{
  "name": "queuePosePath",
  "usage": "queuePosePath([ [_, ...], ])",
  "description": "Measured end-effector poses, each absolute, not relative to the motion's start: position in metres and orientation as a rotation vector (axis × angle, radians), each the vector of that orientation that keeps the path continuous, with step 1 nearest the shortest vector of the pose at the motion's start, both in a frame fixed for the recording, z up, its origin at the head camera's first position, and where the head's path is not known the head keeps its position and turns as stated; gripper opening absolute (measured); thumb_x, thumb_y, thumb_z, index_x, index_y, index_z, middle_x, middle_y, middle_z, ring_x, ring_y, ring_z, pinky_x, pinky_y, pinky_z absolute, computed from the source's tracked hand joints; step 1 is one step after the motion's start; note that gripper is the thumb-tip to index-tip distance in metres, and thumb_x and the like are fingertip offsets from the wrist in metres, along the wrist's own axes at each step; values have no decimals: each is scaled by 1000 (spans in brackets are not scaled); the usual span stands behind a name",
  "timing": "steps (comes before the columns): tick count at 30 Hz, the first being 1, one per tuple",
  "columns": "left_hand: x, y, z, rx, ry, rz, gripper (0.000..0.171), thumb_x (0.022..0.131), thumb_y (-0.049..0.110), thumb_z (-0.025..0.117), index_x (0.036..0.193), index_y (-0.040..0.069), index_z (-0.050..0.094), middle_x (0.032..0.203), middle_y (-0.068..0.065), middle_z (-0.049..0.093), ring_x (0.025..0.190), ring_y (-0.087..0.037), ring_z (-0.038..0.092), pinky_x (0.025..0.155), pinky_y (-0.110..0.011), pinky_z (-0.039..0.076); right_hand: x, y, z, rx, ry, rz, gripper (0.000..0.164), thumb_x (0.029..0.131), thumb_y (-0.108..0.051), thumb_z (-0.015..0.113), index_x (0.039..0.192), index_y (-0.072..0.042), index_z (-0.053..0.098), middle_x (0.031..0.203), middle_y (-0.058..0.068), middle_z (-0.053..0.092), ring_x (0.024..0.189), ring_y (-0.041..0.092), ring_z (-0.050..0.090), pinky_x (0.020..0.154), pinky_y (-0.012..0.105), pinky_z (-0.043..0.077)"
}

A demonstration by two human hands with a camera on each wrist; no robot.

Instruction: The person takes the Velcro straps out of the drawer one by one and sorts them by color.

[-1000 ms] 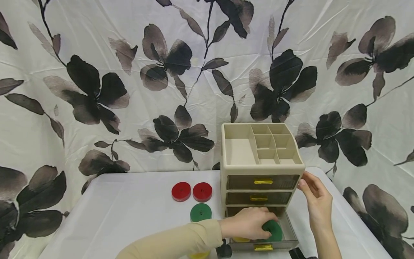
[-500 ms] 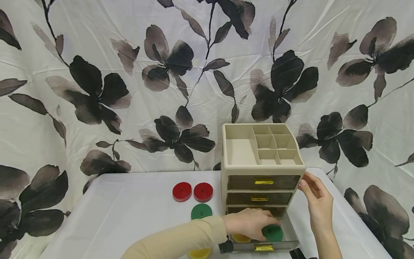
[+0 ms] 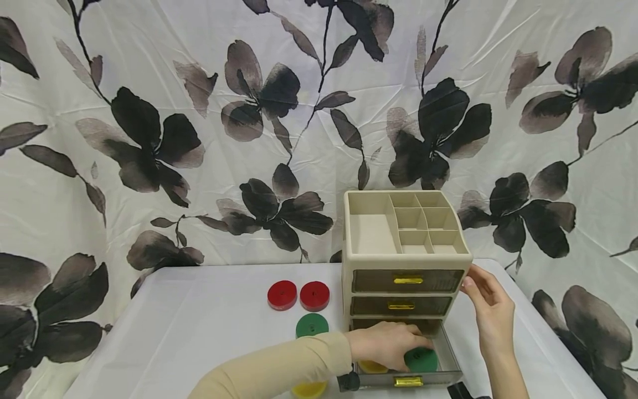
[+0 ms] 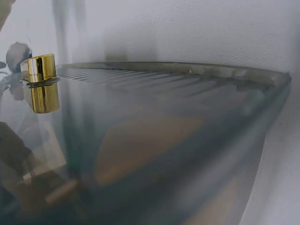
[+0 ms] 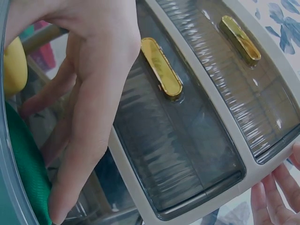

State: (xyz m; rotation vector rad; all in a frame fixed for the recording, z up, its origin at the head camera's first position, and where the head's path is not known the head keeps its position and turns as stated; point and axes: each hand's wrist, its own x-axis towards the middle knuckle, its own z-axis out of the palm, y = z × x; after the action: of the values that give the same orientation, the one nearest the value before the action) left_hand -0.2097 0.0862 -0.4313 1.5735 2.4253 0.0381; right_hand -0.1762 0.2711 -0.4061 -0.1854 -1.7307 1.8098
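Observation:
A cream organizer cabinet (image 3: 408, 258) has its bottom drawer (image 3: 376, 381) pulled out. Inside it my left hand (image 3: 384, 344) holds a green disc (image 3: 421, 361) by its edge near the drawer's right side. The right wrist view shows the same green disc (image 5: 23, 164) with thumb and fingers at its rim. Beside it a yellow disc (image 3: 372, 367) lies partly behind the hand. My right hand (image 3: 493, 313) rests fingertips and thumb against the cabinet's right side. In the left wrist view the translucent drawer front (image 4: 140, 140) fills the picture, with its gold handle (image 4: 41, 69).
Left of the cabinet, two red discs (image 3: 282, 295) and a green one (image 3: 312, 325) lie on the white table (image 3: 189, 321). Another yellow disc (image 3: 309, 389) shows below the sleeve (image 3: 279, 363). Two upper drawers (image 3: 406, 281) are closed. A floral cloth (image 3: 279, 138) hangs behind.
The green disc in my left hand has gone from tilted to lying flat in the drawer. My right hand has stayed on the cabinet's side. The head view has shifted slightly.

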Motion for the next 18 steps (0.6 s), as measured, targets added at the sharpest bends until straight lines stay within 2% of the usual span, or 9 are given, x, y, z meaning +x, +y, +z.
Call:
queuePosePath([
  [8,-214,85,-435,1648,2379,106,65,81,27,77,140,24,49,131,8,57,107,2,56,82,-8,43,-176,272,-407,-191,-1734,1813,32,92,-4,60,123,2,60,105,-11,68,95,0,65,80,10,51],
  [18,-218,81,-433,1677,2381,205,64,80,28,78,138,21,51,130,6,61,109,2,57,83,-5,42,-177,271,-406,-180,-1731,1813,32,92,-3,60,123,3,60,104,-11,67,94,0,65,79,10,51],
])
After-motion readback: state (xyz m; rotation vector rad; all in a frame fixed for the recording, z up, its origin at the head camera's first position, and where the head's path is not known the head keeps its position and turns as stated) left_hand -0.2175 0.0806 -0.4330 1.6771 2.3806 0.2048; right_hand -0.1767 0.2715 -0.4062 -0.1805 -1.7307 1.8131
